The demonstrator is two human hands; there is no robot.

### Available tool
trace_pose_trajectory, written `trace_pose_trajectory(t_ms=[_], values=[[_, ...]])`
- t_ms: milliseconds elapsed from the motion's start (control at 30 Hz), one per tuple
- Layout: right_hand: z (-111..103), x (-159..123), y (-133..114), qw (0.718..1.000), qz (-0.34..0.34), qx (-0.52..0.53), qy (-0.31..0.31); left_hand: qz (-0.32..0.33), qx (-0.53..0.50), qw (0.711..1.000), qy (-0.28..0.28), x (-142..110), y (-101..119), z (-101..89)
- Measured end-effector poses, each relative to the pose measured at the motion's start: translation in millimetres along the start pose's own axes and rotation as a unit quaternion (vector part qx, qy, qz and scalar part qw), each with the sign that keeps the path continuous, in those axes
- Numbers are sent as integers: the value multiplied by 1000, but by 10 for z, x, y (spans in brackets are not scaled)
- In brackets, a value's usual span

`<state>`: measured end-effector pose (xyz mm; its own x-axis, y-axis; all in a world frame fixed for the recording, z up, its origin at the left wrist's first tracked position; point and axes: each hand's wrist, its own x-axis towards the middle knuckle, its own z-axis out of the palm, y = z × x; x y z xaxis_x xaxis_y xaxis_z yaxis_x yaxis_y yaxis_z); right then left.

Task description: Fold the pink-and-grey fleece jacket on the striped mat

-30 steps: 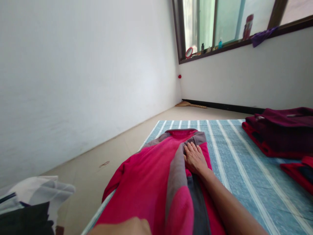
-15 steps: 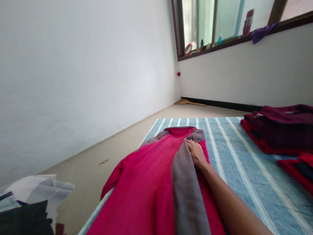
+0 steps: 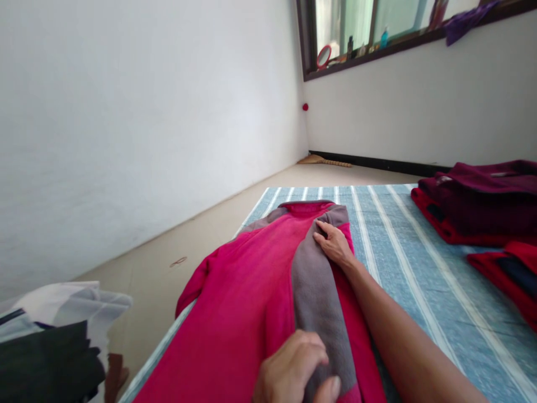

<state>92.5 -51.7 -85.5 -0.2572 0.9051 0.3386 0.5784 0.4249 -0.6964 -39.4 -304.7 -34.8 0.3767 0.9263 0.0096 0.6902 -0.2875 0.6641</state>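
No lettering, brand, number or sign is showing legibly anywhere. A pale mark (image 3: 443, 179) is showing on the maroon garment (image 3: 482, 207) near the sheet's (image 3: 390, 240) far edge, too small for reading.

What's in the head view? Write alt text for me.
The right hand touches a pink and gray jacket near its collar; the left hand is over it, nearer the camera. The jacket lies on striped blue cloth, with folded garments at right.

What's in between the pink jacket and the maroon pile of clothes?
The head view shows striped sheet between the pink jacket and the maroon pile, with nothing resting on that stretch.
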Motion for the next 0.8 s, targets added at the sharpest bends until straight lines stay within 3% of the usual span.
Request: trace_pose_trajectory(t_ms=[67,100,267,500,667,800], values=[[29,5,37,1000,2,2,2,51,121,984,117,118,-80,32],[38,6,51,1000,1,2,3,63,176,972,143,168,-113,37],[60,12,89,1000,-17,-19,3,31,270,959,79,278,-238,4],[72,29,108,998,-35,-56,2,23,280,950,136,412,-226,-49],[52,24,106,996,-55,-72,4,-33,300,950,76,603,-274,5],[28,5,72,994,-61,-87,3,-38,298,952,60,622,-330,36]])
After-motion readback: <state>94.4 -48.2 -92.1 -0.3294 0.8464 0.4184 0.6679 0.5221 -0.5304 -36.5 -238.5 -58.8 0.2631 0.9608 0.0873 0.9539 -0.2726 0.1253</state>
